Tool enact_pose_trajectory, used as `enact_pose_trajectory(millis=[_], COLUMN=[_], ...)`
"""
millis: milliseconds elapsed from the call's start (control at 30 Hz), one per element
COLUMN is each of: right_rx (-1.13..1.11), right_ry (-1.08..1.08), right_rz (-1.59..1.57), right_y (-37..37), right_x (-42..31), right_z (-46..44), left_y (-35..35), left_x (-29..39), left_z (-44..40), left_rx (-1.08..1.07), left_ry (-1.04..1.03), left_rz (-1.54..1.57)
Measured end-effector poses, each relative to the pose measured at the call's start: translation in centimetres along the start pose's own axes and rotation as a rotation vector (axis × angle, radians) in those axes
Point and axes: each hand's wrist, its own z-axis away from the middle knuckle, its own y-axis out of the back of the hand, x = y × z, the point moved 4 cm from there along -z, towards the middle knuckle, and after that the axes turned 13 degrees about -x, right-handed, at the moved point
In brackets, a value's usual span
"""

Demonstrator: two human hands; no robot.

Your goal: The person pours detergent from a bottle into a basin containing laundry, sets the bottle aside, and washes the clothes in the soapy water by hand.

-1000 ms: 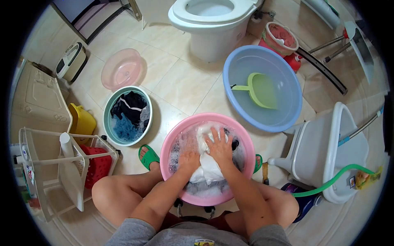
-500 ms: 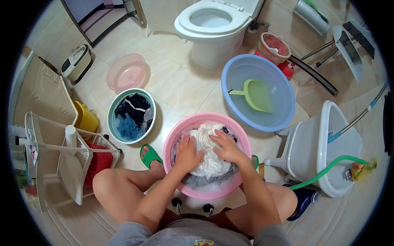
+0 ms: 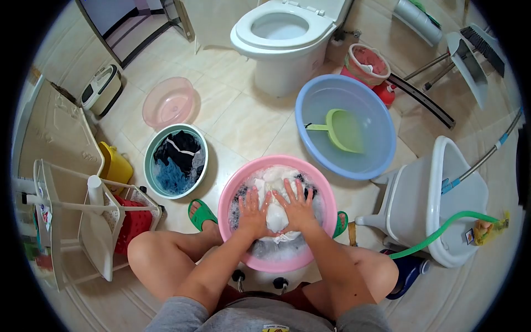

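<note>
A white cloth lies soaked in the pink basin between my knees, bulging up between my palms. My left hand presses flat on its left side, fingers stretched forward. On the right side my right hand lies flat too, with its fingers spread. Neither hand grips the cloth. Under and around it are sudsy water and darker laundry, mostly hidden by foam.
A green-rimmed basin with dark and blue clothes stands front left, an empty-looking pink basin behind it. At right are a blue basin of water with a green dipper, and a white tub with a green hose.
Both hands have come down and closer together onto the white cloth, which is now pushed lower and bulges between them. The view has shifted slightly.
</note>
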Motion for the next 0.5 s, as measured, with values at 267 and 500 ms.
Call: enact_pose_trajectory(millis=[267, 500], right_rx=[-0.039, -0.055], right_ry=[-0.043, -0.101], right_rz=[-0.071, 0.106], right_y=[-0.4, -2.7], right_x=[0.0, 0.1], right_z=[-1.0, -2.8], left_y=[-3.0, -6.1], left_x=[-0.2, -0.7], left_z=[-2.1, -4.2], left_rx=[-0.121, -0.36], left_ry=[-0.005, 0.069], left_rz=[0.093, 0.075])
